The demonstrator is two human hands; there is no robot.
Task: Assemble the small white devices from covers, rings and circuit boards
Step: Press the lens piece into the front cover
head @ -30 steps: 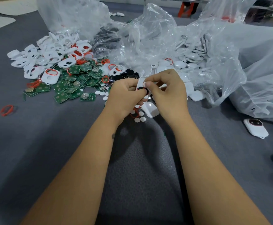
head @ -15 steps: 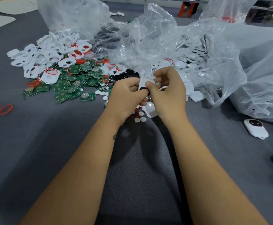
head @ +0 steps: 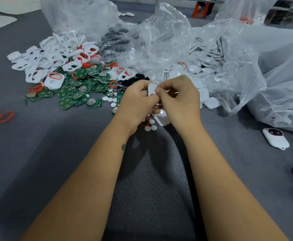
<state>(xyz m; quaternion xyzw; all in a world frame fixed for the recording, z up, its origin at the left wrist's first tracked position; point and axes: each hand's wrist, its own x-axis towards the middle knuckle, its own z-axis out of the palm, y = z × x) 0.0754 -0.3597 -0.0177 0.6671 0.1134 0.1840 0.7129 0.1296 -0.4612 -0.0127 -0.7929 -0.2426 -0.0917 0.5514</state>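
- Plastic bags (head: 168, 40): clear and crumpled, heaped just behind my hands and running far off to the right; loose white shells show through them.
- Heap of white covers (head: 51, 56): well to the left of my hands and farther back, several with red rings already seated.
- Green circuit boards (head: 79, 87): spread to the left of my hands, just in front of the cover heap.
- Finished device (head: 275, 138): white, dark round face up, lying well to the right of my hands.
- My left hand (head: 135, 101): fingers curled round the white cover (head: 151, 87), gripping it from the left, off the table.
- My right hand (head: 180, 100): thumb and forefinger pinched together on the cover's front face, where a small dark part sits; what that part is I cannot tell.
- Stray red ring (head: 6, 116): alone on the cloth, far left of my hands.
- Step, as I judge it: seating the dark part into the cover. Next calls for an even thumb press, then a board from the green spread.
- Against a second ago: my right thumb has come down onto the cover's face, and more of the cover's top edge shows above my fingers; the piles are as they were.
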